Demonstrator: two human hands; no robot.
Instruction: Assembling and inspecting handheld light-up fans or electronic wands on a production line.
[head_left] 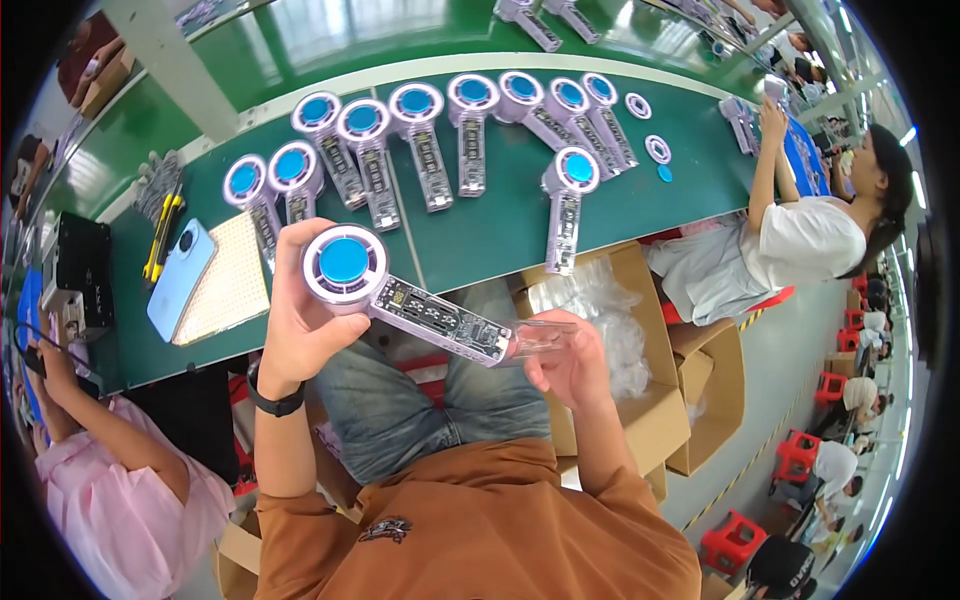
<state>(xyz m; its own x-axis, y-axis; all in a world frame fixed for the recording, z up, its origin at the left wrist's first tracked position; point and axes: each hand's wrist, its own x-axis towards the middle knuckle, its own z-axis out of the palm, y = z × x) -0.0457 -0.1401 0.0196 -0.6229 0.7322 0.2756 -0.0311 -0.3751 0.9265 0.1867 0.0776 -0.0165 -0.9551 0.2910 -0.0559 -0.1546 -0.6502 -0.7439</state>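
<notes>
Both hands clamp one handheld fan (400, 292): left hand (305, 320) wraps its round head, right hand (572, 362) pinches the clear handle at four o'clock.

- A green tabletop (480, 235) stretched across the view, beyond the left hand (305, 320).
- A row of handheld fans (430, 130) with blue centres lay flat on it, farther out than that hand.
- One more fan (568, 205) lay apart, beyond the right hand (565, 365).
- Left of the left hand lay a blue phone (180, 278), a cream perforated pad (228, 280) and a yellow utility knife (160, 235).
</notes>
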